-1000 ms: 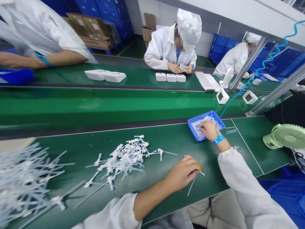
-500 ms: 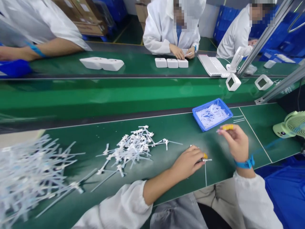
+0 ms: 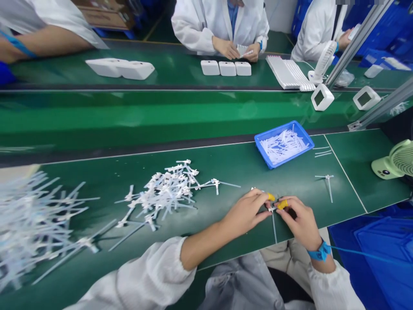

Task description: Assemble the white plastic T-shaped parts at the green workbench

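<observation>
My left hand [image 3: 248, 211] pinches a small white plastic connector piece [image 3: 271, 209] just above the green bench. A thin pale strip [image 3: 274, 228] hangs from that piece toward the bench's front edge. From the other side my right hand [image 3: 298, 219] closes on the same piece, finger and thumb pressed together. Yellow covers sit on a fingertip of each hand, and the exact contact is partly hidden by the fingers. Right of my hands lies another connector with strips [image 3: 328, 177]. To the left is a heap of similar connectors with strips [image 3: 171, 189].
A blue tray [image 3: 269, 162] of loose white strips stands beyond my hands. A larger pile of strips [image 3: 41, 228] fills the bench's left end. A green fan [image 3: 390, 161] is at the right. Co-workers work across the conveyor [image 3: 129, 116], near white boxy units [image 3: 227, 69].
My right hand has come down and left from near the blue tray to meet my left hand at the connector. The connector with strips at the right now shows. The view has shifted slightly.
</observation>
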A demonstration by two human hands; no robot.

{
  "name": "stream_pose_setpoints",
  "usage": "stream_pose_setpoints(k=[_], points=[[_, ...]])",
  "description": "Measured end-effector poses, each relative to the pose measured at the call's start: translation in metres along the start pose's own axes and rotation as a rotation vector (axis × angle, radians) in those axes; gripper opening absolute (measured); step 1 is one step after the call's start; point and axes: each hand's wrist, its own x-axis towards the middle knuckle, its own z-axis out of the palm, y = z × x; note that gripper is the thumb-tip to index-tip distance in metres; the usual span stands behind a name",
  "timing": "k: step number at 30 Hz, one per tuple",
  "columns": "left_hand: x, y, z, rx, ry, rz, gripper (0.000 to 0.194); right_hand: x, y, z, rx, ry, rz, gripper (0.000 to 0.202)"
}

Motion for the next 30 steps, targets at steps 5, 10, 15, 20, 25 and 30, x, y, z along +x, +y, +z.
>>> stream_pose_setpoints(k=[5,10,15,20,25,30], points=[[-0.001,0.000,0.000,0.002,-0.010,-0.002,0.016,-0.001,-0.003,0.002,-0.003,0.018,-0.007,0.010],[-0.001,-0.001,-0.001,0.005,-0.022,0.015,0.020,-0.003,-0.005,0.001,-0.016,-0.023,-0.063,0.012],[-0.002,0.000,-0.001,-0.004,-0.037,0.003,0.020,-0.001,-0.009,0.001,-0.086,-0.066,-0.069,0.015],[-0.001,0.002,-0.001,-0.014,-0.020,-0.005,0.018,0.004,-0.011,0.004,-0.130,-0.087,-0.101,0.013],[-0.001,0.004,-0.004,-0.048,-0.001,-0.022,0.014,0.005,-0.010,0.003,-0.118,-0.125,-0.100,0.015],[-0.001,0.004,-0.005,-0.059,0.010,-0.012,0.012,0.004,-0.008,0.002,-0.116,-0.139,-0.066,0.011]])
